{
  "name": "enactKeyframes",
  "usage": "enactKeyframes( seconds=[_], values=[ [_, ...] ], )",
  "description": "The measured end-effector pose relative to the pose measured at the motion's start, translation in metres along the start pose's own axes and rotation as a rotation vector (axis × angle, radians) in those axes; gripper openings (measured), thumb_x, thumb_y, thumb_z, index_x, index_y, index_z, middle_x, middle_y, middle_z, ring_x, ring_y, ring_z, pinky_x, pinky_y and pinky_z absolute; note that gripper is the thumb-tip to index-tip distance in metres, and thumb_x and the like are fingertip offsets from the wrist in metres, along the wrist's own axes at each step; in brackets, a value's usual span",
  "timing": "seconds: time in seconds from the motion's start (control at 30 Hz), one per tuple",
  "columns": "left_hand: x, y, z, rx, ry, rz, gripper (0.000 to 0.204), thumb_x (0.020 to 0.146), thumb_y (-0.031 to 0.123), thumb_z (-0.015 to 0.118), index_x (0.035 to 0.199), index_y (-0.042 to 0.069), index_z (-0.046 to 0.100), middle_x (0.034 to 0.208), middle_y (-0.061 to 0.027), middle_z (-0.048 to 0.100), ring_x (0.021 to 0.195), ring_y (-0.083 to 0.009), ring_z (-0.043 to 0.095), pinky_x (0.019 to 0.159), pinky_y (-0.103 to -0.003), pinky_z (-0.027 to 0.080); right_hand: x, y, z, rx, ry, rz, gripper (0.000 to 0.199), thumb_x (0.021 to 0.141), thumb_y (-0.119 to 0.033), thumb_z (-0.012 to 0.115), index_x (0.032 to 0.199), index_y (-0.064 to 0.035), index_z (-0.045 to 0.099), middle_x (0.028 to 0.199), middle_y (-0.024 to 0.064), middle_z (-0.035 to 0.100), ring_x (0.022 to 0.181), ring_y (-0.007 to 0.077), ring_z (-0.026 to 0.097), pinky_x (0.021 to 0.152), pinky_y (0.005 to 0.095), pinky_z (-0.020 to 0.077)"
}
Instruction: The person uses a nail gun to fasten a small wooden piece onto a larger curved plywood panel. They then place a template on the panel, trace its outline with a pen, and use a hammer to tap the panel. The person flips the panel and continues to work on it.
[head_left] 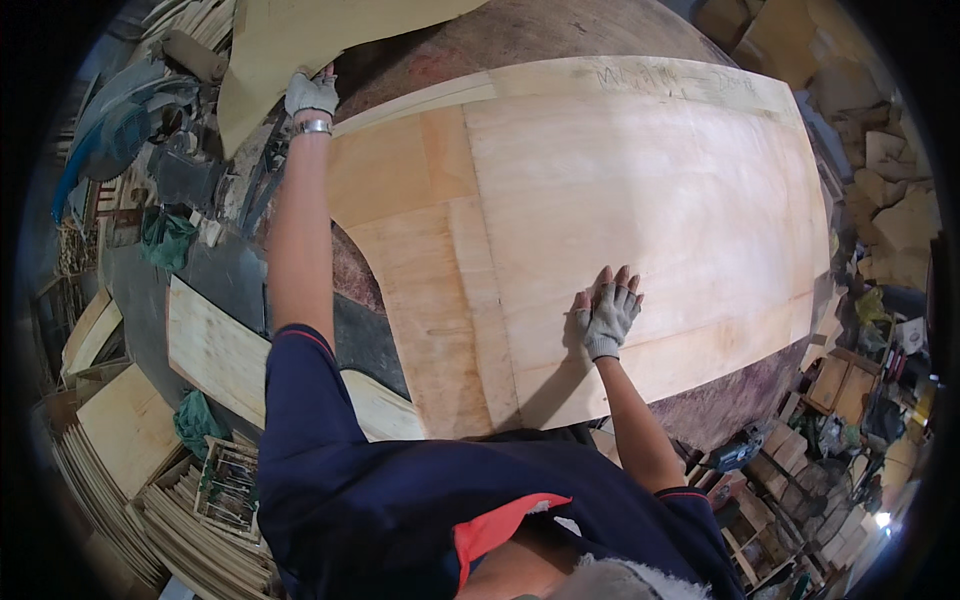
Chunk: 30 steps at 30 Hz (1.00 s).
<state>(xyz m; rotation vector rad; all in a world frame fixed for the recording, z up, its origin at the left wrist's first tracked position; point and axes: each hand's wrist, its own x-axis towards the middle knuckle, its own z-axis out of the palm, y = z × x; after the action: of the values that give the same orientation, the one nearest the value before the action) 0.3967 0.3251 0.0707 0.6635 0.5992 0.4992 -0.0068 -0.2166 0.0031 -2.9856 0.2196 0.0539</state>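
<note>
A large plywood sheet (650, 190) lies flat before me on a worn reddish-brown table (400, 70), with faint pencil writing along its far edge. My right hand (608, 315), in a grey fingerless glove, rests on the sheet's near part with its fingers spread. My left arm reaches far forward. At its end my left hand (312, 92), gloved likewise and wearing a metal-banded watch (313, 127), is closed on the edge of a thin yellowish board (290, 50). This board has a curved outline and runs out of view at the top; the grip is partly hidden.
A pale board strip (215, 340) lies on a dark surface at the left. Beyond it stands machinery with a blue curved part (85, 165). Stacked thin boards (100, 500) fill the lower left. Wooden offcuts (885, 200) and a blue tool (738, 450) are on the right.
</note>
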Motion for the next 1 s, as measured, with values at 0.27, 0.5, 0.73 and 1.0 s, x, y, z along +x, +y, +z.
enactKeyframes(
  seconds=[0.27, 0.5, 0.73, 1.0],
  values=[
    [-0.327, -0.085, -0.032, -0.313, -0.307, -0.187, 0.025, 0.104, 0.026, 0.061, 0.120, 0.008, 0.058, 0.110, -0.0077, 0.070, 0.094, -0.0217, 0.068, 0.089, -0.035, 0.062, -0.001, -0.005, -0.007, 0.055, 0.019, -0.013, 0.076, 0.093, -0.053, 0.058, 0.157, -0.0152, 0.040, 0.167, 0.0192, 0.025, 0.155, 0.0459, 0.014, 0.122, 0.0648, 0.0082],
    [-0.578, -0.208, -0.092, -0.347, 0.051, -0.864, 0.018, 0.102, 0.026, 0.064, 0.116, 0.015, 0.061, 0.104, -0.0137, 0.070, 0.093, -0.0235, 0.072, 0.078, -0.036, 0.062, 0.002, 0.023, 0.032, 0.444, 0.345, -0.250, 0.059, 0.102, -0.040, 0.051, 0.150, -0.0057, 0.045, 0.159, 0.0176, 0.040, 0.149, 0.0320, 0.036, 0.123, 0.0506, 0.0245],
    [-0.657, -0.265, -0.118, -0.312, -0.034, -0.912, 0.027, 0.105, 0.034, 0.058, 0.108, 0.007, 0.063, 0.104, -0.0133, 0.073, 0.093, -0.0261, 0.073, 0.070, -0.035, 0.063, -0.089, 0.111, -0.006, 2.124, -0.542, 0.379, 0.094, 0.098, -0.078, 0.033, 0.156, -0.0038, 0.036, 0.154, 0.0117, 0.046, 0.143, 0.0263, 0.042, 0.117, 0.0398, 0.0367],
    [-0.707, -0.278, -0.062, -0.284, -0.031, -0.848, 0.027, 0.107, 0.031, 0.052, 0.125, 0.011, 0.054, 0.120, -0.0100, 0.067, 0.109, -0.0299, 0.068, 0.073, -0.033, 0.063, -0.168, 0.136, 0.012, 1.995, -1.028, 0.161, 0.088, 0.099, -0.069, 0.045, 0.157, -0.0036, 0.029, 0.153, 0.0154, 0.047, 0.142, 0.0269, 0.044, 0.117, 0.0433, 0.0364]
  ],
)
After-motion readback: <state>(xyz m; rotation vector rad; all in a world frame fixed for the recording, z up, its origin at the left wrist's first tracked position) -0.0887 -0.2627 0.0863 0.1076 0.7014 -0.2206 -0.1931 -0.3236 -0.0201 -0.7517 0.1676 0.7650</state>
